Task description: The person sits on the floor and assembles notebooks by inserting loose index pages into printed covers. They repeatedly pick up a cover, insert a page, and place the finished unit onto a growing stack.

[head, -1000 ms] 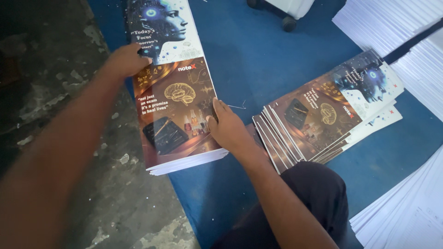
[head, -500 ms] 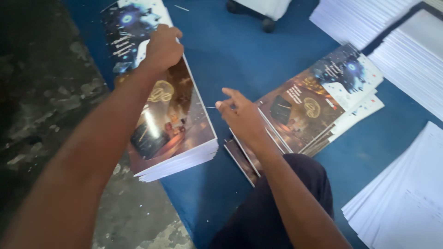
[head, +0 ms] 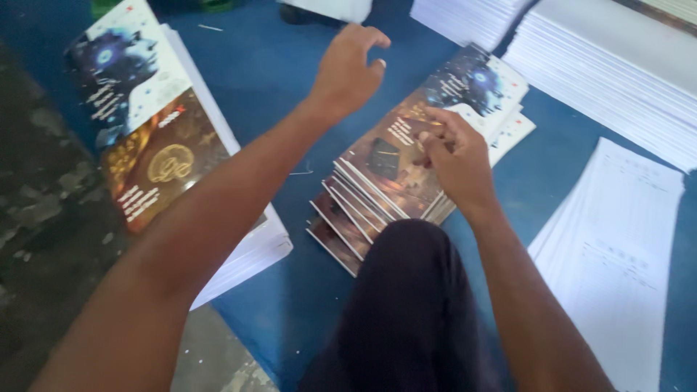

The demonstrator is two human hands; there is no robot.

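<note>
A fanned pile of glossy printed covers point(head: 392, 170) lies on the blue mat point(head: 268, 80) just beyond my dark-trousered knee point(head: 406, 305). My right hand point(head: 454, 156) rests on that pile, its fingertips pinched on the top cover sheet. My left hand point(head: 348, 69) hovers above the mat to the left of the pile, fingers curled apart and holding nothing. A taller stack of booklets with the same cover point(head: 156, 145) sits at the left, apart from both hands.
Stacks of plain white sheets lie at the right point(head: 617, 247) and at the back right point(head: 624, 72). Rough grey concrete floor point(head: 36, 218) borders the mat on the left. Something white point(head: 327, 9) shows at the top edge.
My left hand came off the tall booklet stack and swung right, toward the fanned pile. My right hand moved from that stack's edge onto the fanned pile.
</note>
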